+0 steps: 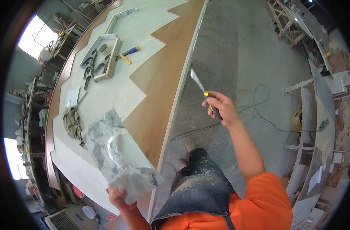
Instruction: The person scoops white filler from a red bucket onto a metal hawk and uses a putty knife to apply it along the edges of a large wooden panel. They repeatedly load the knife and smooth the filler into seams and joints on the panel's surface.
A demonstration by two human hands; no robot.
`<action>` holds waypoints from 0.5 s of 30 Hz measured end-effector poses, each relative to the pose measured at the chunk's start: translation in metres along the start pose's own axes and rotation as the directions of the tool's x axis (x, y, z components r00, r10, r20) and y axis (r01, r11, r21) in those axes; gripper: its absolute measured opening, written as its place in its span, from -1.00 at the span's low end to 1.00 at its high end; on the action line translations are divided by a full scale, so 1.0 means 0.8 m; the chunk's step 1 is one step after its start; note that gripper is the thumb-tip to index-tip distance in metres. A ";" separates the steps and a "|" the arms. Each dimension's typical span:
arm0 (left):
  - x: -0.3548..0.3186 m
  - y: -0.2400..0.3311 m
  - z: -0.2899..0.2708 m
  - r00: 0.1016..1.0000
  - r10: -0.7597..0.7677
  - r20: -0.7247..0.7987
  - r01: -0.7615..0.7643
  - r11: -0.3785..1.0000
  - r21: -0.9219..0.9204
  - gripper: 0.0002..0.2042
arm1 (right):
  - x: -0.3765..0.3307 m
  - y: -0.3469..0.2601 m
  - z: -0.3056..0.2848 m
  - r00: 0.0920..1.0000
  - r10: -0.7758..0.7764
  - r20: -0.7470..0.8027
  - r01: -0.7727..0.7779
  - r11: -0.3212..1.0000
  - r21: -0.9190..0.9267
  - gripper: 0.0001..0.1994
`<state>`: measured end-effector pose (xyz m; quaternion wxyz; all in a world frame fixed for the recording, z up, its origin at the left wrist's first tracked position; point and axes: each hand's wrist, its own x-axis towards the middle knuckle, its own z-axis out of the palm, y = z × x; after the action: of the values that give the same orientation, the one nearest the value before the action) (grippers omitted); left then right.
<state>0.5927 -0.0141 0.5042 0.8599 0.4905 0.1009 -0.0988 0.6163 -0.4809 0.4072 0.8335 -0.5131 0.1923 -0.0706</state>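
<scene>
My left hand (119,201) grips the near corner of a flat grey board (117,153) smeared with grey-white putty, holding it over the near part of a long wooden panel (159,76). My right hand (220,107) is raised over the concrete floor, to the right of the panel's edge. It holds a putty knife (200,86) with a yellow-and-black handle, its metal blade pointing up and to the left. The blade is apart from the board and the panel.
The panel bears a pale zigzag filled area. On it lie a crumpled rag (72,122), a white frame with curved dark pieces (100,57), and a blue-and-yellow tool (129,53). A black cable (259,111) trails on the floor. Wooden frames and boards stand at the right.
</scene>
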 end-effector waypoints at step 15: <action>-0.007 -0.003 0.069 0.936 0.024 -0.351 0.086 0.952 0.293 -0.23 | 0.163 0.083 0.029 0.954 -0.085 -0.286 0.129 0.982 0.139 -0.60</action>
<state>0.5911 -0.0625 0.5308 0.7407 0.6249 0.2439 -0.0377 0.7397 -0.4716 0.3254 0.8307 -0.4407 0.2735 -0.2023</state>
